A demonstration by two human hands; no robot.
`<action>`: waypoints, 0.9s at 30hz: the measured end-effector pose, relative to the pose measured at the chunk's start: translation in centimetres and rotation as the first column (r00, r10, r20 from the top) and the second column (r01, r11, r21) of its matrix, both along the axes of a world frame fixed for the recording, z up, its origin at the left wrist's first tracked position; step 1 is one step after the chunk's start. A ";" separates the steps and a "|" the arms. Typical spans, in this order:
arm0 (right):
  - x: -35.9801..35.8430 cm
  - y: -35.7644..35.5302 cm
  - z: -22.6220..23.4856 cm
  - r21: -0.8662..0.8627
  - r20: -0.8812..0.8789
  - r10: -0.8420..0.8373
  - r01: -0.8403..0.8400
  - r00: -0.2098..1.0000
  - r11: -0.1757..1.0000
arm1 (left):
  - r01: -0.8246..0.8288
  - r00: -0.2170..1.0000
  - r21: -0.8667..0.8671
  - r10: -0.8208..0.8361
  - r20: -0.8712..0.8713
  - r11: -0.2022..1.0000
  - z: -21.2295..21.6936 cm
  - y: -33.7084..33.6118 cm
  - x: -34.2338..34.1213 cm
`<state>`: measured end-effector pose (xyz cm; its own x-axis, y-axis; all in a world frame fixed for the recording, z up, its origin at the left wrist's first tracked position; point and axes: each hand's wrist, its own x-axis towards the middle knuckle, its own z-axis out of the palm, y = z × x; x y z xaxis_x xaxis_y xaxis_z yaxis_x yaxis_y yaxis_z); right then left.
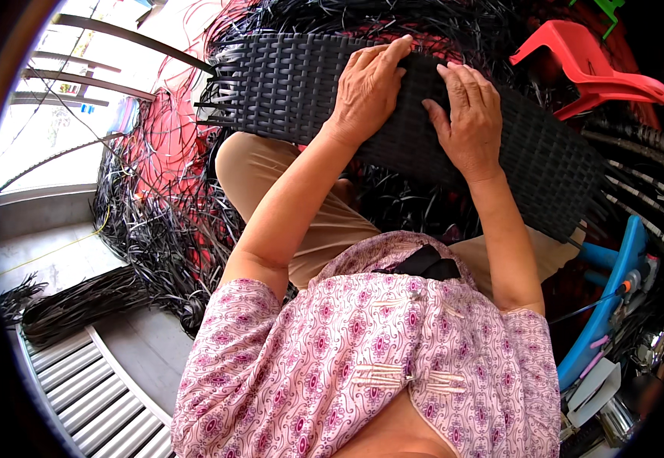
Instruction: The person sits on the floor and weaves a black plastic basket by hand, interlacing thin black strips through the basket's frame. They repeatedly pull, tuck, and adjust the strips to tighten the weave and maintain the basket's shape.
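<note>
A long black woven strip panel lies across my lap, slanting down from far left to right. Its left end has loose, unwoven strips sticking out, and more strips poke from its right end. My left hand rests near the panel's far edge, index finger stretched out and the other fingers partly hidden. Just to its right, my right hand lies on the weave with fingers extended and thumb apart. Neither hand shows a separate strip in its fingers.
Piles of loose black strips cover the red floor at left and far side. A red plastic chair stands at far right. Near my right leg is a blue plastic stool with a screwdriver. A bundle of strips sits by a slatted bench.
</note>
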<state>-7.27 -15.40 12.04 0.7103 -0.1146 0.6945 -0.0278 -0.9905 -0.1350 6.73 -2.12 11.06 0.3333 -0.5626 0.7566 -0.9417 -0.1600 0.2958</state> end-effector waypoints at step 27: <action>0.4 -0.9 -1.4 0.130 0.130 0.052 -0.069 0.990 0.989 | -0.159 0.986 0.129 0.151 0.066 0.979 -0.3 -1.1 -1.9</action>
